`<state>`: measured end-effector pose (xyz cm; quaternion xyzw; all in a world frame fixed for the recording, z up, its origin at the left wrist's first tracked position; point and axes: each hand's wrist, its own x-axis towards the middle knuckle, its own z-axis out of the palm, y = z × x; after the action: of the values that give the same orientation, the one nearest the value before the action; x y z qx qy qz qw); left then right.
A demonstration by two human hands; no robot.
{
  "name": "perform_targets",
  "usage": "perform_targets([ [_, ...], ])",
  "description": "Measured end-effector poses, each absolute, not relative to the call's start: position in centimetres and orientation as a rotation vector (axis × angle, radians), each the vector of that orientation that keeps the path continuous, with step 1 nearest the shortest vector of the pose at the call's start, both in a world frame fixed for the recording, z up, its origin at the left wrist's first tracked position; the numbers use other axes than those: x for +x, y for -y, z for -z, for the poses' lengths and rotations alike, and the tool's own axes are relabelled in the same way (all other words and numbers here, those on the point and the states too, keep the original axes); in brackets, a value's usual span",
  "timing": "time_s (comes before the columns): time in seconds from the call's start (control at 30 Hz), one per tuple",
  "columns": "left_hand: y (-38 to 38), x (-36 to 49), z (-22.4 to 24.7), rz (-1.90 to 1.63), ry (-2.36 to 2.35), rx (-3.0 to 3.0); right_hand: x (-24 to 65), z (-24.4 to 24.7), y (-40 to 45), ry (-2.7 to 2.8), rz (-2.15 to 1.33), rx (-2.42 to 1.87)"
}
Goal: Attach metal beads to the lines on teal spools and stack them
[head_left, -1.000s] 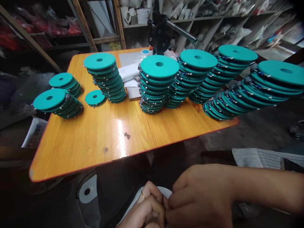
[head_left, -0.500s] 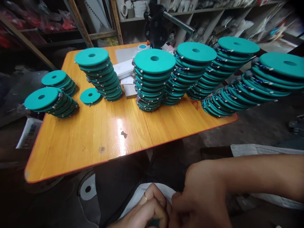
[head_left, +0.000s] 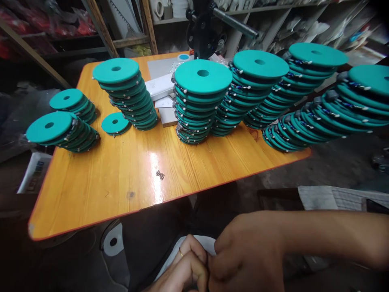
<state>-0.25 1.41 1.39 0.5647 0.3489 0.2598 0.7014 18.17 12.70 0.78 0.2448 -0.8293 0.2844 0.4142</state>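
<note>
**Two hands pressed together over a white cloth, below the table**

The left hand [head_left: 179, 269], a gold ring [head_left: 181, 252] on one finger, and the right hand [head_left: 243, 255], reaching in from the right of the view, sit together at the bottom of the frame, fingers curled and touching. Anything in either grip lies hidden between them, so whether either is clamped on something cannot be told. The white cloth [head_left: 197, 244] lies just beneath them.

Well ahead, beyond the near edge, the wooden table [head_left: 91, 190] carries teal discs with centre holes. Upright stacks [head_left: 196, 101] stand mid-table, leaning stacks [head_left: 316, 117] run along the right, and low stacks [head_left: 62, 129] sit at the left. A single disc [head_left: 115, 123] lies flat on its own. A small cluster of metal beads [head_left: 160, 174] sits on the wood nearest the hands. Behind the stacks are a white box [head_left: 159, 86] and a black geared machine [head_left: 202, 30] with a metal bar.
</note>
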Motion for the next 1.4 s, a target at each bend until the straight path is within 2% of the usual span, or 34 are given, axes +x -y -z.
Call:
perform_targets([
  [0.13,-1.5,-0.3,-0.8,-0.688,-0.731,1.183,20.2,-3.0,-12.2,2.359,-1.041,0.030],
  [0.3,-1.1,-0.2,-0.8,-0.845,-0.767,1.023,20.6,-4.9,-10.9,2.363,-1.306,-0.304],
  [0.5,-0.5,0.0,-0.6,-0.880,-0.854,0.976,20.2,-4.9,-9.0,2.518,-1.034,-0.347],
  [0.77,0.0,-0.2,-0.6,-0.885,-0.951,1.071,19.7,-5.7,-9.3,2.774,-0.907,-0.235],
  [1.13,0.3,0.0,0.0,-0.856,-0.879,0.995,19.6,-5.5,-8.8,2.973,-0.769,-0.132],
  [1.4,1.0,-0.4,0.3,-0.809,-0.931,1.020,20.2,-3.5,-7.4,2.900,-0.841,-0.196],
])
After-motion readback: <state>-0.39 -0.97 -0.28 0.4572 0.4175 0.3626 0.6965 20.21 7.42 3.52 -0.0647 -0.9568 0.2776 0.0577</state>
